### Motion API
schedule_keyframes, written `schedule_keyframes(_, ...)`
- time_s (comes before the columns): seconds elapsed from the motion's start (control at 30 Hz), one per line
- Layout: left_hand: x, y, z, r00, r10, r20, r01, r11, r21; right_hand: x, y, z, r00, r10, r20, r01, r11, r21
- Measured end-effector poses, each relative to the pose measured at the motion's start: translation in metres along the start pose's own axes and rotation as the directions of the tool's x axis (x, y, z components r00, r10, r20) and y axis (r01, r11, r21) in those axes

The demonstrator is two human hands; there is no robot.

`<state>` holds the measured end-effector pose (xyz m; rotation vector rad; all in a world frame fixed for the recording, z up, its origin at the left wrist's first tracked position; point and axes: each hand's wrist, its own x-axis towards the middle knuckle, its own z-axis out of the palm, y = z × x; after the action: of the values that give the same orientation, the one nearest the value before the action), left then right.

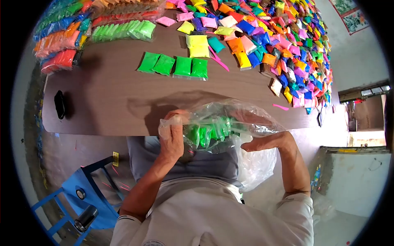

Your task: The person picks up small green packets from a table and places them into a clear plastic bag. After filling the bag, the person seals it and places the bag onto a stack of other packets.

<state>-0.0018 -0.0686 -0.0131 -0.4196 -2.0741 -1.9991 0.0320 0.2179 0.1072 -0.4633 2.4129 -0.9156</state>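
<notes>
A clear plastic bag with several bright green packets inside is held over the table's front edge, above my lap. My left hand is closed on the bag's left side, the film pinched between thumb and fingers. At the bag's right side is my right hand, its thumb side toward the packets; it grips the film, with most fingers hidden. Beyond the bag, several flat green packets lie in a row on the table, near yellow packets.
A large heap of mixed-colour packets covers the table's back right. Filled bags sorted by colour stand at the back left. A black object lies near the left edge. More clear bags rest by my lap; a blue stool stands left.
</notes>
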Motion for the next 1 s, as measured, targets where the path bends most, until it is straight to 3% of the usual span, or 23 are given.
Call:
schedule_keyframes(0.07, 0.000, 0.001, 0.000, 0.999, -0.048, 0.021, 0.049, 0.998, -0.025, 0.002, -0.010, 0.000, 0.999, 0.030, 0.035, -0.021, 0.970, -0.243)
schedule_keyframes(0.13, 0.000, 0.003, -0.003, 0.998, -0.051, 0.045, 0.052, 0.999, -0.011, 0.009, -0.027, -0.001, 0.995, 0.051, 0.090, 0.007, 0.833, -0.554)
schedule_keyframes(0.23, 0.003, 0.006, -0.006, 0.998, -0.010, 0.067, 0.007, 0.999, 0.038, 0.013, -0.028, -0.001, 0.992, 0.112, 0.063, -0.075, 0.905, -0.420)
schedule_keyframes(0.33, 0.003, 0.008, -0.003, 0.999, -0.023, 0.040, 0.023, 1.000, 0.015, 0.014, -0.038, -0.005, 0.991, 0.092, 0.098, -0.040, 0.897, -0.440)
schedule_keyframes(0.43, 0.002, 0.008, -0.001, 0.999, -0.046, 0.023, 0.047, 0.999, -0.028, 0.008, -0.035, 0.004, 0.997, 0.076, -0.001, -0.070, 0.907, -0.415)
schedule_keyframes(0.53, 0.002, 0.006, 0.001, 0.999, -0.030, 0.030, 0.031, 0.999, -0.041, 0.001, -0.053, 0.007, 0.997, -0.059, -0.058, 0.033, 0.926, -0.376)
schedule_keyframes(0.57, 0.002, 0.006, 0.000, 0.999, -0.029, 0.032, 0.030, 0.999, -0.034, -0.003, -0.075, 0.001, 0.997, 0.072, 0.007, -0.069, 0.981, -0.182)
schedule_keyframes(0.67, 0.001, 0.008, 0.001, 0.998, -0.066, 0.015, 0.067, 0.997, -0.046, -0.019, -0.073, 0.006, 0.978, -0.168, 0.125, 0.137, 0.965, 0.226)
schedule_keyframes(0.73, 0.000, 0.009, 0.002, 0.996, -0.087, 0.011, 0.088, 0.994, -0.058, -0.031, -0.066, -0.004, 0.849, -0.456, 0.266, 0.316, 0.843, 0.436)
schedule_keyframes(0.8, 0.001, 0.011, 0.001, 0.996, -0.089, 0.017, 0.090, 0.994, -0.062, -0.046, -0.074, -0.022, 0.799, -0.528, 0.287, 0.311, 0.773, 0.553)
schedule_keyframes(0.83, 0.000, 0.011, 0.001, 0.997, -0.081, 0.012, 0.081, 0.996, -0.030, -0.054, -0.076, -0.026, 0.811, -0.580, 0.074, 0.415, 0.661, 0.625)
schedule_keyframes(0.9, 0.002, 0.010, 0.001, 0.998, -0.056, 0.001, 0.056, 0.998, 0.033, -0.062, -0.087, -0.043, 0.791, -0.575, -0.208, 0.546, 0.511, 0.663)
schedule_keyframes(0.93, 0.002, 0.009, 0.001, 0.999, -0.052, 0.006, 0.052, 0.998, 0.023, -0.060, -0.093, -0.054, 0.787, -0.554, -0.270, 0.569, 0.484, 0.665)
schedule_keyframes(0.97, 0.001, 0.009, 0.001, 0.999, -0.046, 0.008, 0.046, 0.999, 0.017, -0.054, -0.088, -0.045, 0.705, -0.476, -0.526, 0.707, 0.535, 0.463)
schedule_keyframes(1.0, 0.001, 0.008, -0.001, 0.999, -0.037, 0.010, 0.037, 0.999, 0.012, -0.048, -0.105, -0.060, 0.840, -0.259, -0.477, 0.448, 0.827, 0.339)
